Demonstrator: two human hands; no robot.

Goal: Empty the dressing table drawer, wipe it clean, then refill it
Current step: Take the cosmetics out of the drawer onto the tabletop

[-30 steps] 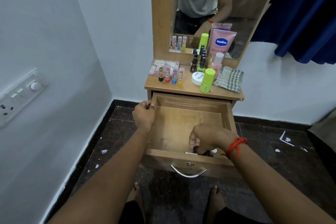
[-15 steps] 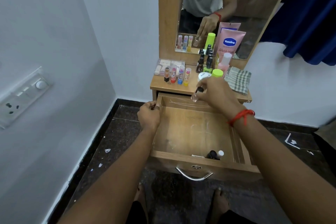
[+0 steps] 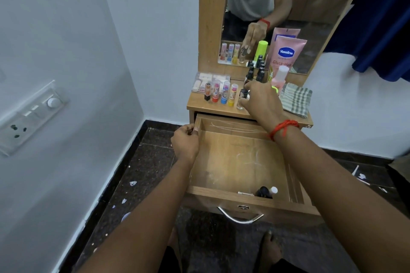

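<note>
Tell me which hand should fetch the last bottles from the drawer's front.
Right, probably. The left hand grips the open wooden drawer's side rim, steadying it; the right hand is setting a small clear bottle on the tabletop.

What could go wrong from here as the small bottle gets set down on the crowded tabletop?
The right hand is placing a small clear bottle close beside the row of upright lip balm tubes; a nudge could topple them. The dark bottles behind the hand could also be knocked. Small items at the drawer front could be overlooked.
</note>
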